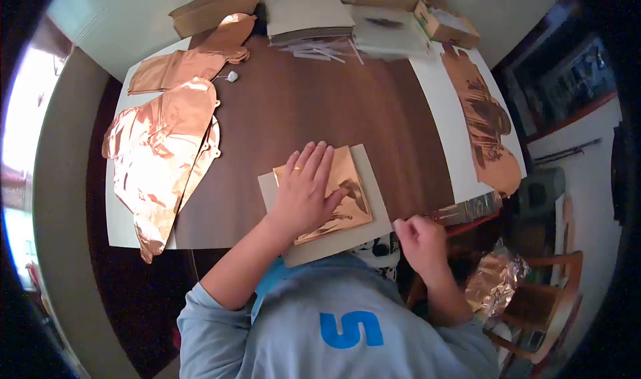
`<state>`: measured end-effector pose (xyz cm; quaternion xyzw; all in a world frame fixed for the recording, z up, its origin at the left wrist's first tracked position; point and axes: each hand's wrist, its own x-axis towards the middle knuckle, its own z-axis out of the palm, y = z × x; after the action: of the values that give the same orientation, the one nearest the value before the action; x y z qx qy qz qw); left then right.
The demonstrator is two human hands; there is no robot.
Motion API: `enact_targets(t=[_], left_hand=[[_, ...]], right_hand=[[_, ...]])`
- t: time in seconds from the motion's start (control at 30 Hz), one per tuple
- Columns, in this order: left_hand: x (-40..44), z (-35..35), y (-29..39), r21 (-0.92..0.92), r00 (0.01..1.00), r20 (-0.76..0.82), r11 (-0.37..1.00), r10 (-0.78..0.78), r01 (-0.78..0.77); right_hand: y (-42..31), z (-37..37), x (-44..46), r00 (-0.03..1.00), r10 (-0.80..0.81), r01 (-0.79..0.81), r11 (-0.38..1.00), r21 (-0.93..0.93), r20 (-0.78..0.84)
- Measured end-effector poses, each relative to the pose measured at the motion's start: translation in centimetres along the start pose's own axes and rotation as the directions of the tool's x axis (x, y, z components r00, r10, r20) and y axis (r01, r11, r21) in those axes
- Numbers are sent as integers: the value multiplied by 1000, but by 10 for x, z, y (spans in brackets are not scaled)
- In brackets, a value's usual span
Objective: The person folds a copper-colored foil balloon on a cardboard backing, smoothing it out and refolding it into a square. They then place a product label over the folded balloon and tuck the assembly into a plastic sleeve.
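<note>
My left hand (308, 188) lies flat on a folded copper-coloured foil sheet (354, 195), fingers stretched toward its far edge. Beneath the foil is a grey cardboard square (378, 212) at the near edge of the brown table (320, 105). My right hand (422, 244) is to the right of the cardboard, apart from it, with its fingers curled together. Whether anything small is between those fingers cannot be made out.
Shiny copper foil shapes (160, 145) spread over the left side, and more foil (481, 118) lies along the right. At the back stand a cardboard stack (308, 17), white strips (320, 48) and a small box (447, 25). A wooden chair (557, 305) holds crumpled foil (495, 280).
</note>
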<state>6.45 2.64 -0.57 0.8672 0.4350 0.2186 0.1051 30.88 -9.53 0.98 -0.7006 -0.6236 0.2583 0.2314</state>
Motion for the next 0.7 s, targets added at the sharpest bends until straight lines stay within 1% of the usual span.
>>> enact_targets(t=[0.03,0.07,0.1,0.13,0.17,0.27,0.37,0.47,0.57,0.7], left_hand=[[-1,0,0,3,1000,11,1000,7,-7],[-1,-1,0,6,1000,20,1000,16,-16],[1,-1,1,14,999,26,1000,25,-25],[1,-1,1,17,999,14,999,40,-40],[0,0,1,22,999,2,998,53,-53],[2,-5,1,14,997,-11,997,75,-75],[5,-10,2,-9,998,-10,998,70,-70],[5,-10,2,-1,998,-12,998,66,-66],[7,-12,-1,2,999,0,999,54,-54],[6,-14,-2,20,998,17,998,59,-59]], right_hand=[[9,6,-5,991,93,-98,994,46,101],[14,13,-8,966,160,-211,941,266,201],[15,21,-8,932,193,-323,827,460,308],[12,27,-8,888,193,-432,661,614,418],[6,28,-8,900,156,-405,644,649,407],[-5,24,-7,919,126,-358,660,660,372],[-7,21,-7,924,166,-365,652,664,345],[-4,26,-6,935,125,-337,598,727,331],[-14,28,-7,922,179,-385,525,759,344],[-13,29,-10,909,232,-416,485,769,346]])
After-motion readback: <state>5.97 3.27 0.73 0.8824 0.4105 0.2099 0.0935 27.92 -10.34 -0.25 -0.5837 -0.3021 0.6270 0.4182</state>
